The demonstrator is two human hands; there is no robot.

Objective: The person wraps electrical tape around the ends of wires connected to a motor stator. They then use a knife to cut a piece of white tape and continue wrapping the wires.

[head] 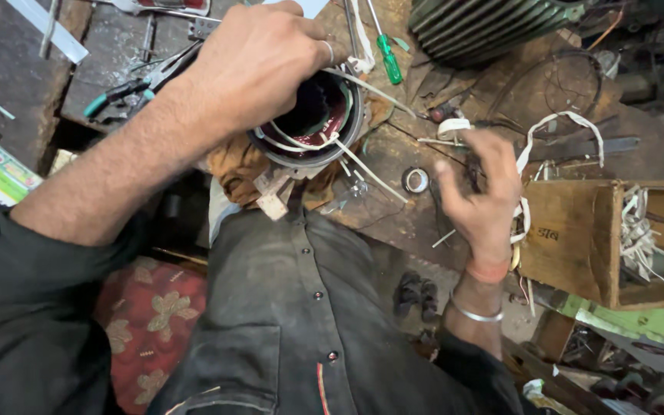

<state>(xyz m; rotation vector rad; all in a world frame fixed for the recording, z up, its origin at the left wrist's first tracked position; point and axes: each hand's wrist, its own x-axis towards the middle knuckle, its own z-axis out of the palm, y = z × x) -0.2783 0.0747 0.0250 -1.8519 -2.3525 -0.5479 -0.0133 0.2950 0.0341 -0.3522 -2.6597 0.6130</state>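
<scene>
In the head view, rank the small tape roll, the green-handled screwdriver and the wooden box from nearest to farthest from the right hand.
Measured from the right hand:
1. Small tape roll, on the bench just beside the fingertips, toward the motor stator.
2. Wooden box, close on the hand's outer side, by the wrist.
3. Green-handled screwdriver, farthest, up the bench beyond the stator.

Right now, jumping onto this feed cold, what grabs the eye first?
The round motor stator at the centre of the cluttered wooden bench, its dark red windings trailing white sleeved leads. The left hand rests on its rim, while the right hand hovers beside it with fingers spread near a small roll of tape. A green-handled screwdriver lies just above, and an open wooden box stands at the right.
</scene>
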